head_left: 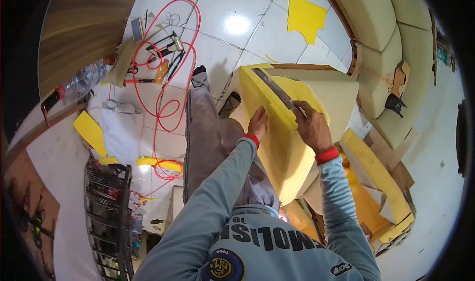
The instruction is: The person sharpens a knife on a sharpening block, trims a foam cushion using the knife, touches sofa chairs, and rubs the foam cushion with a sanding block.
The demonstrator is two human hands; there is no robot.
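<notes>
So the long, flat, dark grey metal blade (274, 89) is being held in the right hand (314, 129), thumb and fingers closed around its near end, so that's a proper grasp. Whatever handle it's got is hidden by the hand. It's laid pretty much flat along the top of the big, angular block wrapped in pale yellow foam (267, 132), close to the foam's long edge. Long axis runs diagonally: the free tip is pointed away from the body and off to the left, towards the block's far corner, and the held end sits nearer and to the right. The block itself is stretched lengthwise away from the body, leaning a bit left at its far end, with a smooth cream panel (336, 90) on its right side.

The left hand (258, 124) is set against the foam's left face, kinda bent at the fingers, apart from the blade. Can't tell whether any foam is actually pinched there.

Round about: a curved cream sofa (381, 48) is seen off to the right, a loopy thin red hose (199, 21) is strewn over the white tiles to the left, and an irregular flat yellow sheet (304, 19) is left on the floor past the block.
</notes>
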